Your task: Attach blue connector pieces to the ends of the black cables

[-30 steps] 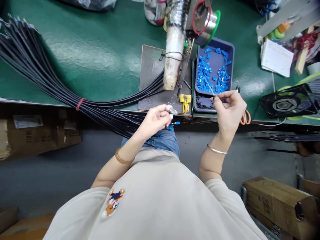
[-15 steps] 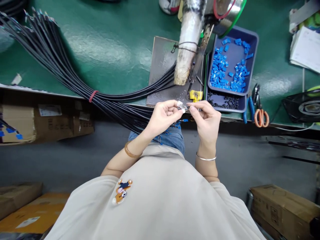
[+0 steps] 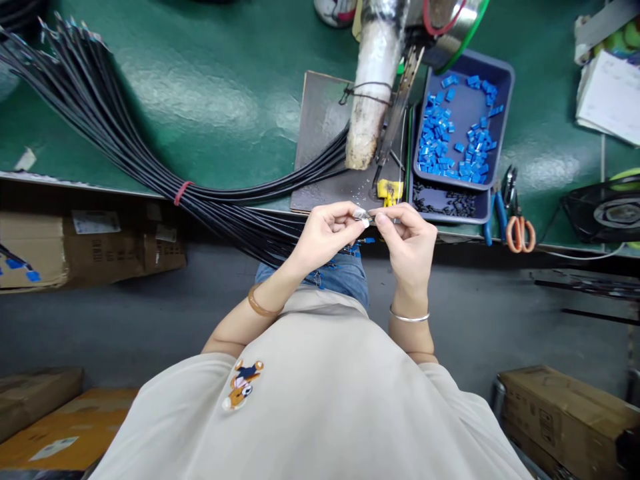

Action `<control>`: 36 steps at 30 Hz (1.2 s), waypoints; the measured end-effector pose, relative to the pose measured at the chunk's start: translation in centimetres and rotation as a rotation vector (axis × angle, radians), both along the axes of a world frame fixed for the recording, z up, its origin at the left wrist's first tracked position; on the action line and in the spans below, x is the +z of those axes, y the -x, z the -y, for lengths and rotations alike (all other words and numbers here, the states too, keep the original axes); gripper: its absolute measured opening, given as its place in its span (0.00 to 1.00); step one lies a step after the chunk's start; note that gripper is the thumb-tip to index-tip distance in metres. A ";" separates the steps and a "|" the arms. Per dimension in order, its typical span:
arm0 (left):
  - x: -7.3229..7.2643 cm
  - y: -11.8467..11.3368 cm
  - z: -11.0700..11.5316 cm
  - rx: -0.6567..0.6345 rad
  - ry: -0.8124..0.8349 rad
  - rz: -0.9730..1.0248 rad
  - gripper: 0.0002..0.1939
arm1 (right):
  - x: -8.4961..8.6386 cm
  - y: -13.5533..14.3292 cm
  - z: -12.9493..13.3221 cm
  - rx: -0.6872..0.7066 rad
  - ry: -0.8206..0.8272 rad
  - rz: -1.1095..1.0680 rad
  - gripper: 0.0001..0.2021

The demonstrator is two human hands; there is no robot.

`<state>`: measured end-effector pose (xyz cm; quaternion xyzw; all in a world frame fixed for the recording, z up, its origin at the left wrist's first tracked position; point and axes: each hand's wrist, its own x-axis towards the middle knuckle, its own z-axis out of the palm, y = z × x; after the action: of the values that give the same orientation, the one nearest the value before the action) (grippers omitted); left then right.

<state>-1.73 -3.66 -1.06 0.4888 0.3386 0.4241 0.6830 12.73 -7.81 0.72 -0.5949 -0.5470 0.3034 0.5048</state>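
My left hand is closed in a pinch at the table's front edge, with white coverings on its thumb and fingertip. My right hand pinches close against it from the right. Between the fingertips a small dark piece shows; it is too small to name, and the fingers hide most of it. Below and left of my hands runs a bundle of black cables, tied with a red band. Some cable ends with blue connectors hang over my lap.
Right of my hands stand a tray of blue connectors and a lower tray of small black parts. Blue-handled pliers and orange-handled scissors lie beside them. A wrapped duct hangs over a grey board; a yellow block sits near.
My right hand has moved slightly left, and its fingertips are now closer to those of my left hand. The whole view has shifted a little.
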 end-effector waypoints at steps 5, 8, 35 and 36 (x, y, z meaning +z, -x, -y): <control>-0.3 0.1 0.1 -0.050 -0.018 -0.046 0.06 | 0.6 0.0 0.3 -0.025 -0.042 0.215 0.05; -0.2 0.4 0.1 -0.077 0.033 -0.025 0.12 | 0.5 -0.3 0.3 -0.016 -0.010 0.271 0.05; -0.2 0.0 -0.1 0.039 0.098 0.047 0.08 | 0.0 -0.2 0.1 -0.046 0.033 0.095 0.06; -0.2 0.0 -0.1 0.042 0.102 0.045 0.08 | 0.1 -0.1 0.1 -0.064 0.010 0.122 0.06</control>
<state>-1.71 -3.60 -1.27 0.4366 0.3546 0.4314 0.7053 12.83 -7.94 0.85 -0.6321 -0.5559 0.2527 0.4771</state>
